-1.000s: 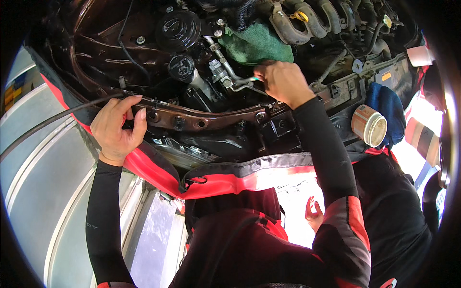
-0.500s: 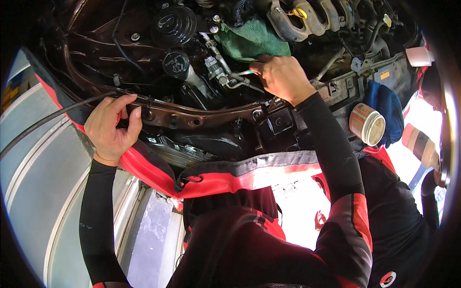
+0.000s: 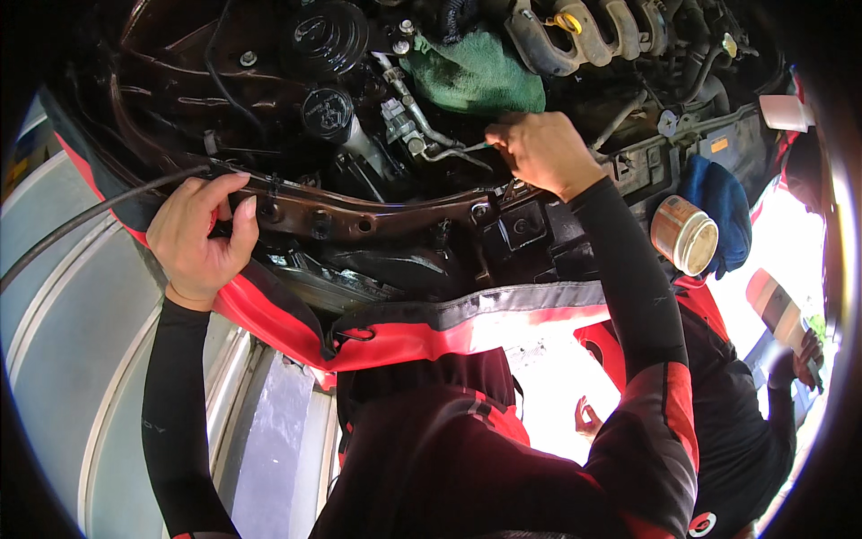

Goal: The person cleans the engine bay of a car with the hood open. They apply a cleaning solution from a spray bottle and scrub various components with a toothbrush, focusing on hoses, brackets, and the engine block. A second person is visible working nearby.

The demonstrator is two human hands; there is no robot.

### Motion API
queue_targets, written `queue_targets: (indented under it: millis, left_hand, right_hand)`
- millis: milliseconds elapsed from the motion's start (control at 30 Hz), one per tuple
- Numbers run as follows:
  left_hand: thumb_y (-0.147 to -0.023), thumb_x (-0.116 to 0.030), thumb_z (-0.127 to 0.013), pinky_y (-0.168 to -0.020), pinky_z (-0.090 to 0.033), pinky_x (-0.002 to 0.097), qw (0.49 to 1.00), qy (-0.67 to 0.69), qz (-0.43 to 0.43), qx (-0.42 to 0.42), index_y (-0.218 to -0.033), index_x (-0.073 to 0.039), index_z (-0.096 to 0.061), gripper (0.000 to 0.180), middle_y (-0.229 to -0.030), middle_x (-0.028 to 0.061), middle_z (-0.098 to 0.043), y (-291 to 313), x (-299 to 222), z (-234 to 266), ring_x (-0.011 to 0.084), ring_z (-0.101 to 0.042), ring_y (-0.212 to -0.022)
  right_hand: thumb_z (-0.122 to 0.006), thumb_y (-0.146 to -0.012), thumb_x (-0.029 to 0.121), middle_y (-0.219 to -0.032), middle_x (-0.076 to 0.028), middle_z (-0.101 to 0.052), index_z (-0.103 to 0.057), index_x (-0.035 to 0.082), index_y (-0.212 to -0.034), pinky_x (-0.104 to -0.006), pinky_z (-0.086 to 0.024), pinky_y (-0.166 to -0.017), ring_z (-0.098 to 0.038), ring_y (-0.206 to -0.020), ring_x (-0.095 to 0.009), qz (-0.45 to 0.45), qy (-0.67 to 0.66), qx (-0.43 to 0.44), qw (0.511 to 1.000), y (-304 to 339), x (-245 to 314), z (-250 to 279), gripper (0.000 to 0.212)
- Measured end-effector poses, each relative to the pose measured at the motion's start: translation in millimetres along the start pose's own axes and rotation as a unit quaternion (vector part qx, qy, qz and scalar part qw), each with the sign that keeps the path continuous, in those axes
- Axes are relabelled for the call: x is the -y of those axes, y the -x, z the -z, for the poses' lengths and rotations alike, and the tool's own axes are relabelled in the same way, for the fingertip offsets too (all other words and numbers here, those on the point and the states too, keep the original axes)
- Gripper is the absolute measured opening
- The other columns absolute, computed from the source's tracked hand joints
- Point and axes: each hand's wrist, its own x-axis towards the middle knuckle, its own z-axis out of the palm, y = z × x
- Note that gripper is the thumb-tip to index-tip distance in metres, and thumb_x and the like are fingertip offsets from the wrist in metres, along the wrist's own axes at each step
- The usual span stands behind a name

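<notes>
In an open engine bay, my right hand (image 3: 549,154) is closed around a thin stick-like tool (image 3: 480,146) with a teal part at the fingers; most of it is hidden by the hand. Its tip reaches toward a metal pipe fitting (image 3: 409,135). Just beyond lies a green cloth (image 3: 476,76), draped among the engine parts. My left hand (image 3: 202,238) rests on the brown front rim (image 3: 346,220) of the bay, thumb and forefinger apart, with nothing seen between them. A dark rod or hose (image 3: 99,211) runs in from the left to beside its fingers.
An open jar (image 3: 687,235) and a blue cloth (image 3: 718,202) sit at the right edge of the bay. A red and black cover (image 3: 449,328) hangs along the front. Another person in dark clothes (image 3: 736,413) is at the right. A black round cap (image 3: 327,115) stands near the fitting.
My right hand has shifted slightly right and down, drawing the thin tool away from the green cloth. My left hand stays on the rim. The other person's hand at the right has moved lower.
</notes>
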Motion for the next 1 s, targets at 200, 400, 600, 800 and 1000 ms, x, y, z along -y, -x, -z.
queue_targets:
  millis: [200, 400, 600, 800, 1000]
  left_hand:
    - [-0.09, -0.011, -0.079, -0.056, -0.046, 0.0307, 1.0, -0.006, -0.008, -0.006, -0.108, -0.005, -0.076, 0.02, -0.073, 0.0034, -0.059, -2, 0, 0, 0.0175, -0.055, -0.06]
    - [-0.09, -0.011, -0.079, -0.056, -0.046, 0.0304, 1.0, -0.002, -0.006, -0.008, -0.107, -0.004, -0.076, 0.019, -0.074, 0.0034, -0.059, -1, -1, -1, 0.0176, -0.055, -0.059]
    - [-0.091, -0.011, -0.079, -0.056, -0.046, 0.0302, 1.0, -0.003, -0.007, -0.004, -0.108, -0.005, -0.076, 0.019, -0.075, 0.0034, -0.061, -2, 0, 0, 0.0177, -0.055, -0.059]
    - [-0.09, -0.011, -0.079, -0.056, -0.047, 0.0307, 1.0, -0.006, -0.013, -0.009, -0.108, -0.006, -0.075, 0.018, -0.076, 0.0028, -0.062, -3, -1, 0, 0.018, -0.056, -0.059]
    - [-0.089, -0.01, -0.079, -0.057, -0.047, 0.0307, 1.0, -0.014, -0.018, -0.012, -0.106, -0.006, -0.076, 0.018, -0.075, 0.0022, -0.06, -2, 2, -1, 0.018, -0.056, -0.059]
  right_hand:
    - [-0.066, -0.094, 0.023, -0.086, -0.001, -0.077, -0.08, 0.021, -0.111, -0.0399, -0.055, -0.066, -0.073, -0.076, -0.025, 0.046, -0.002, -0.051, 0.998, -3, -5, 8, 0.022]
    - [-0.066, -0.094, 0.026, -0.085, -0.001, -0.077, -0.081, 0.023, -0.107, -0.0414, -0.056, -0.068, -0.075, -0.081, -0.025, -0.045, 0.062, -0.014, 0.997, -5, -5, 3, 0.019]
    - [-0.065, -0.091, 0.022, -0.082, -0.012, -0.076, -0.078, 0.014, -0.096, -0.0467, -0.059, -0.067, -0.076, -0.078, -0.034, -0.045, -0.085, -0.016, 0.995, -4, 2, 11, 0.016]
    - [-0.064, -0.088, 0.02, -0.087, -0.019, -0.077, -0.077, 0.009, -0.093, -0.0491, -0.062, -0.074, -0.077, -0.083, -0.039, -0.115, -0.145, 0.032, 0.982, -7, 30, 10, 0.017]
    - [-0.067, -0.083, 0.016, -0.085, -0.021, -0.077, -0.075, 0.002, -0.087, -0.0501, -0.062, -0.076, -0.077, -0.084, -0.041, -0.19, -0.15, 0.033, 0.97, -17, 38, 2, 0.016]
